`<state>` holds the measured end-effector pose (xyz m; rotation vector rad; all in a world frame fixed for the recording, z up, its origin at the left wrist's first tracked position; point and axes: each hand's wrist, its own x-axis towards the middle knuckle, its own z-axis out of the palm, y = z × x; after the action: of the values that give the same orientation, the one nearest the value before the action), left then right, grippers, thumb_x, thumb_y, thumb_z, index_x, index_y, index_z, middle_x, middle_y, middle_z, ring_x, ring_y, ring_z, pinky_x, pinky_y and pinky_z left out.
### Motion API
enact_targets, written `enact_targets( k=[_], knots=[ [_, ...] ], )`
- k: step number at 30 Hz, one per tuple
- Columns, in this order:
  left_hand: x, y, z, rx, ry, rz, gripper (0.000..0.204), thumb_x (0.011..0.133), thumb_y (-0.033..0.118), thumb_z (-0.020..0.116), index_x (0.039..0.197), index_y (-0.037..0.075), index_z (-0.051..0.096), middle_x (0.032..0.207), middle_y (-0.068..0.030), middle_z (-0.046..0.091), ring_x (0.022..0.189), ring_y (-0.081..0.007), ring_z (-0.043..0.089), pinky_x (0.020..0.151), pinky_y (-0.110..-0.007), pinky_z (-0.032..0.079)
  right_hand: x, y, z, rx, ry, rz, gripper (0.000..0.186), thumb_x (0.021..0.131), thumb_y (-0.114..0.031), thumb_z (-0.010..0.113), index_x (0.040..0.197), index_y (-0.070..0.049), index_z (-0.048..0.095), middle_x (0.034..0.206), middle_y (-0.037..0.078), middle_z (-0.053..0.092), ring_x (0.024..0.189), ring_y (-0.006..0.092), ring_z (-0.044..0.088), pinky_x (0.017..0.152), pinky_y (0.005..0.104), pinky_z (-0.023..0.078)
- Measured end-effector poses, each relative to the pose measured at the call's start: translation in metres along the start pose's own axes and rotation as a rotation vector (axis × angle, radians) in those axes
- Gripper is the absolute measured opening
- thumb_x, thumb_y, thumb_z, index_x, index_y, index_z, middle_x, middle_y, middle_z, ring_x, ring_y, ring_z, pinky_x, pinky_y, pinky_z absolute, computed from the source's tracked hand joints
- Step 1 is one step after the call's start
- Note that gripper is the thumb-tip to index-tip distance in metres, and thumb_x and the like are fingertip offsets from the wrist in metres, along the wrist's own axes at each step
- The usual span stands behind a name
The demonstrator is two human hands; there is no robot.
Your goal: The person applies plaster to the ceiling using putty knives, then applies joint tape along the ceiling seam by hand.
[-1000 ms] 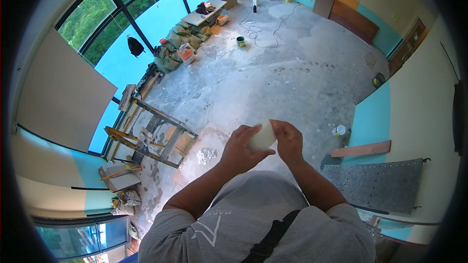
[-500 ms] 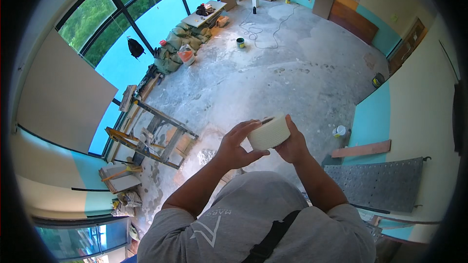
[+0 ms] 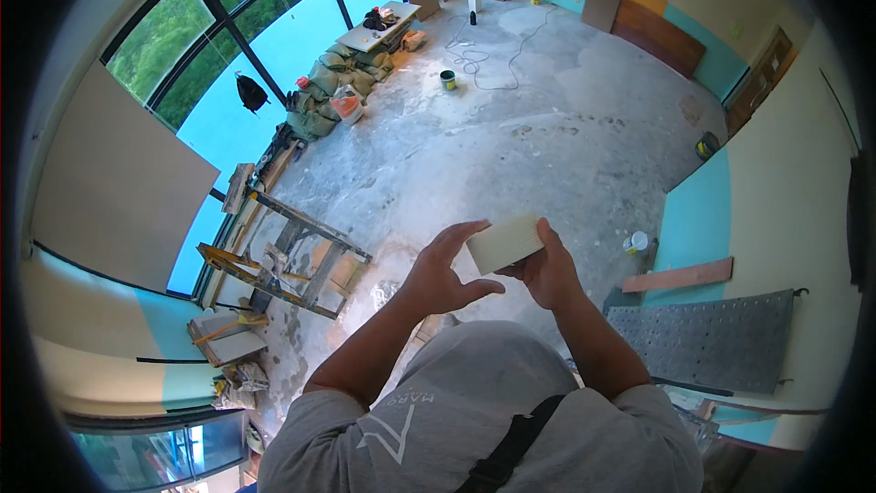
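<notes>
A pale cream roll of mesh tape (image 3: pixel 505 245) is held up in front of my chest, with its broad outer band showing. My right hand (image 3: pixel 553 272) grips it at the right end, thumb on top and fingers curled beneath. On the other side, my left hand (image 3: pixel 445 267) is open, its thumb and fingers spread around the roll's left end. The left fingertips come very close to the upper left edge; whether they touch it I cannot tell. The roll's centre hole is turned out of sight.
A worn stepladder (image 3: pixel 310 210) stands at left on the dusty concrete floor. Green sacks (image 3: pixel 333 82) are heaped by the windows beside a low table (image 3: pixel 379 29). A dark bucket (image 3: pixel 448 80) and cable sit farther off. At right are a white bucket (image 3: pixel 636 242) and perforated metal panel (image 3: pixel 703 342).
The roll has been turned so its hole no longer shows and its band faces me. My left fingers and thumb look looser around it; my right hand keeps its grip.
</notes>
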<state>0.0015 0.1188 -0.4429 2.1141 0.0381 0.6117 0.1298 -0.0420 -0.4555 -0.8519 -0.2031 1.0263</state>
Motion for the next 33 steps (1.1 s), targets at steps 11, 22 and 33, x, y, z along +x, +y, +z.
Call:
enact_targets(
  k=[11, 22, 33],
  knots=[
    [-0.001, 0.008, 0.005, -0.022, 0.006, -0.07, 0.062, 0.068, 0.018, 0.086, 0.122, 0.003, 0.06, 0.104, -0.0115, 0.063, 0.097, -0.0247, 0.063, 0.085, -0.037, 0.05, 0.001, 0.011, -0.013, -0.353, 0.169, -0.112, 0.059, 0.098, -0.04, 0.052, 0.134, 0.007, 0.044, 0.118, 0.017, 0.06, 0.108, 0.0243, 0.061, 0.094, 0.0383, 0.051],
    [-0.001, 0.009, 0.006, 0.079, 0.043, 0.066, 0.066, 0.066, 0.025, 0.087, 0.121, 0.003, 0.059, 0.108, -0.0142, 0.064, 0.101, -0.0301, 0.063, 0.086, -0.04, 0.051, -0.015, 0.009, 0.008, -0.829, 0.127, -0.319, 0.075, 0.088, -0.03, 0.07, 0.141, 0.008, 0.034, 0.118, 0.02, 0.058, 0.109, 0.0247, 0.06, 0.093, 0.0355, 0.049],
    [-0.004, 0.003, 0.012, 0.037, 0.028, 0.059, 0.066, 0.066, 0.018, 0.084, 0.124, 0.003, 0.058, 0.109, -0.0144, 0.064, 0.098, -0.0312, 0.061, 0.086, -0.041, 0.049, -0.011, 0.02, -0.001, -0.858, 0.113, -0.519, 0.055, 0.091, -0.025, 0.067, 0.132, 0.006, 0.047, 0.117, 0.017, 0.059, 0.107, 0.023, 0.061, 0.09, 0.0349, 0.052]
  ],
)
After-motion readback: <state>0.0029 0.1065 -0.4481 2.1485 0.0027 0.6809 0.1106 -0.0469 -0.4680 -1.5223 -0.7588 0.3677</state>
